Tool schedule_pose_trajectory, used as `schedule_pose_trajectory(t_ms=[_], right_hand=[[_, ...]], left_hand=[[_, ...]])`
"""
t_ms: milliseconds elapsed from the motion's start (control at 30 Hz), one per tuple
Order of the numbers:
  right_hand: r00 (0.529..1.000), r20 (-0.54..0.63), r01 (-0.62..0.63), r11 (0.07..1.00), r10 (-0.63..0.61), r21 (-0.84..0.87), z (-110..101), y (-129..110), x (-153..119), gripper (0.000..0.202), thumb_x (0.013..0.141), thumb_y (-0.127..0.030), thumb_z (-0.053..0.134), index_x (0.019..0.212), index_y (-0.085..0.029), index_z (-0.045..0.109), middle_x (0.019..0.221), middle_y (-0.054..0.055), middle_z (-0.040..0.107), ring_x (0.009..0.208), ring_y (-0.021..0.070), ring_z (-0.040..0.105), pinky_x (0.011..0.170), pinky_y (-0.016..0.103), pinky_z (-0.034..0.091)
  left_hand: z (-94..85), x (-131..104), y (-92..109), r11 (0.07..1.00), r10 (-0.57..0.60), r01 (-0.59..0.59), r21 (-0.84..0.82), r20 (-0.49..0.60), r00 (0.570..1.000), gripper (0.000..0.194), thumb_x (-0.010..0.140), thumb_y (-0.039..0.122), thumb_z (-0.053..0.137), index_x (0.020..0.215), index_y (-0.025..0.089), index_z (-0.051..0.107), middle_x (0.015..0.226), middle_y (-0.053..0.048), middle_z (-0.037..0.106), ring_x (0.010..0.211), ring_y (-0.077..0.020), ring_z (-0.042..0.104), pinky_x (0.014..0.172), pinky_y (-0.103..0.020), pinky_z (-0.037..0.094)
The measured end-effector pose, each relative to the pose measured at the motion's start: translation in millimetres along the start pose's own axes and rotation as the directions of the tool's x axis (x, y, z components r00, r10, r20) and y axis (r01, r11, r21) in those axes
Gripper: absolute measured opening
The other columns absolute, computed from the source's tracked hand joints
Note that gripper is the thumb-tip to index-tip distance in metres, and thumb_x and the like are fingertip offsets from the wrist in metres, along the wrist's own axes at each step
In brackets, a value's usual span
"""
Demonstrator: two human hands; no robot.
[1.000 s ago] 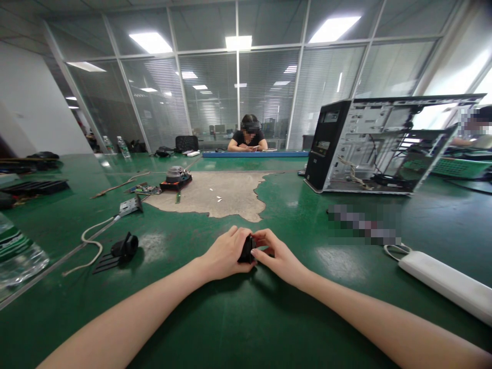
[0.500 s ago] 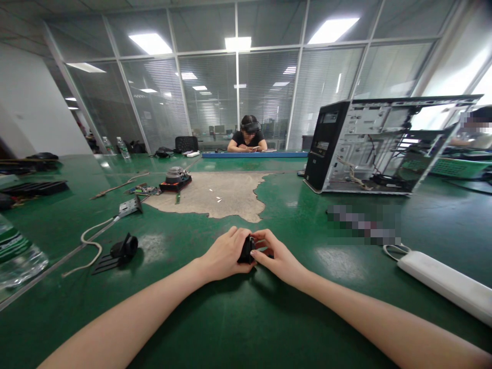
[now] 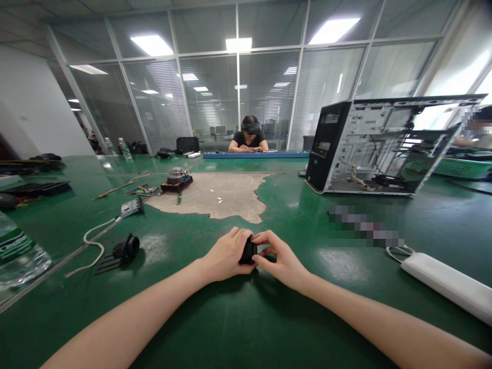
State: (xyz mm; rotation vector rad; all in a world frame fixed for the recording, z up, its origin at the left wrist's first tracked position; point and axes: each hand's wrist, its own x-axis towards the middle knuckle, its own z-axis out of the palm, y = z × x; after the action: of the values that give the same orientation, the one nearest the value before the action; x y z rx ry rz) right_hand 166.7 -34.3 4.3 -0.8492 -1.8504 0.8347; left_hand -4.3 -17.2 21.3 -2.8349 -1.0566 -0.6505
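A small black boxy part [image 3: 248, 252], its kind not clear, is held just above the green tabletop in front of me. My left hand [image 3: 229, 254] is wrapped round its left side, with the fingers closed. From the right, the thumb and fingertips of my right hand [image 3: 280, 259] pinch the part's right edge. Much of the part is hidden by my fingers. To the left on the table lies a black plastic piece with a round opening and long prongs [image 3: 126, 248].
An opened computer case [image 3: 346, 148] stands at the right, with a white power strip [image 3: 446, 282] nearer me. At left are a water bottle [image 3: 23, 251], a metal bracket [image 3: 130, 206] with a cable, and a heatsink fan [image 3: 177, 178]. A person [image 3: 248, 138] sits across the table.
My right fingers have shifted slightly and more of the black part's right face shows. The left hand keeps its hold. The view has moved a little.
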Motion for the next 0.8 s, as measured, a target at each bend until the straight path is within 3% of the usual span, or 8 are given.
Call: schedule_pose_trajectory(t_ms=[167, 267, 367, 500, 700, 800], right_hand=[[0.989, -0.086, -0.117, 0.993, 0.120, 0.031, -3, -2, 1, 0.016, 0.072, -0.017, 0.054, 0.085, -0.020, 0.046, 0.086, 0.001, 0.051, 0.083, 0.0143, 0.054, 0.071, 0.028, 0.049], [0.984, -0.036, -0.168, 0.978, 0.174, 0.127, -3, -3, 4, 0.020, 0.072, -0.022, 0.057, 0.088, -0.020, 0.045, 0.088, 0.002, 0.054, 0.083, 0.0152, 0.057, 0.075, 0.031, 0.048], [0.972, 0.116, -0.226, 0.949, 0.205, 0.219, -1, -3, 8, 0.023, 0.070, -0.028, 0.059, 0.087, -0.018, 0.047, 0.086, 0.003, 0.059, 0.085, 0.0175, 0.059, 0.080, 0.034, 0.047], [0.953, 0.123, -0.297, 0.932, 0.276, 0.207, 0, -1, 14, 0.026, 0.067, -0.031, 0.062, 0.085, -0.017, 0.050, 0.082, 0.003, 0.062, 0.079, 0.0189, 0.061, 0.072, 0.034, 0.050], [0.970, 0.094, -0.238, 0.952, 0.224, 0.191, 3, 3, 10, 0.020, 0.071, -0.029, 0.059, 0.085, -0.018, 0.048, 0.083, 0.002, 0.058, 0.079, 0.0168, 0.059, 0.068, 0.029, 0.051], [0.985, 0.066, -0.169, 0.974, 0.161, 0.152, 4, 2, 4, 0.018, 0.074, -0.026, 0.056, 0.089, -0.019, 0.048, 0.086, 0.002, 0.056, 0.081, 0.0154, 0.058, 0.074, 0.031, 0.050]], left_hand=[[-1.1, -2, -2, 1.000, -0.005, 0.005, -0.027, -0.010, 1.000, 0.054, 0.065, 0.038, 0.059, 0.107, 0.016, 0.034, 0.099, -0.007, 0.049, 0.088, -0.0221, 0.045, 0.077, -0.035, 0.042], [-2.9, -2, -2, 1.000, 0.001, -0.001, -0.016, -0.004, 1.000, 0.054, 0.065, 0.039, 0.060, 0.107, 0.015, 0.035, 0.099, -0.007, 0.049, 0.087, -0.0217, 0.045, 0.077, -0.034, 0.041], [-3.1, -3, -3, 1.000, 0.005, -0.005, -0.011, 0.000, 1.000, 0.051, 0.066, 0.041, 0.060, 0.103, 0.015, 0.037, 0.096, -0.007, 0.050, 0.086, -0.0215, 0.045, 0.077, -0.033, 0.041], [-1.4, -2, -4, 1.000, 0.009, -0.009, -0.017, 0.000, 1.000, 0.051, 0.066, 0.045, 0.060, 0.101, 0.014, 0.038, 0.096, -0.007, 0.050, 0.086, -0.0217, 0.045, 0.077, -0.034, 0.041], [3.4, -1, -7, 0.998, 0.016, -0.018, -0.066, -0.019, 1.000, 0.052, 0.064, 0.042, 0.062, 0.101, 0.016, 0.038, 0.097, -0.007, 0.050, 0.086, -0.0215, 0.044, 0.078, -0.034, 0.040], [6.4, 0, -7, 0.994, -0.005, 0.002, -0.106, -0.032, 0.999, 0.052, 0.062, 0.038, 0.065, 0.102, 0.016, 0.038, 0.098, -0.006, 0.050, 0.087, -0.0210, 0.044, 0.078, -0.034, 0.040]])
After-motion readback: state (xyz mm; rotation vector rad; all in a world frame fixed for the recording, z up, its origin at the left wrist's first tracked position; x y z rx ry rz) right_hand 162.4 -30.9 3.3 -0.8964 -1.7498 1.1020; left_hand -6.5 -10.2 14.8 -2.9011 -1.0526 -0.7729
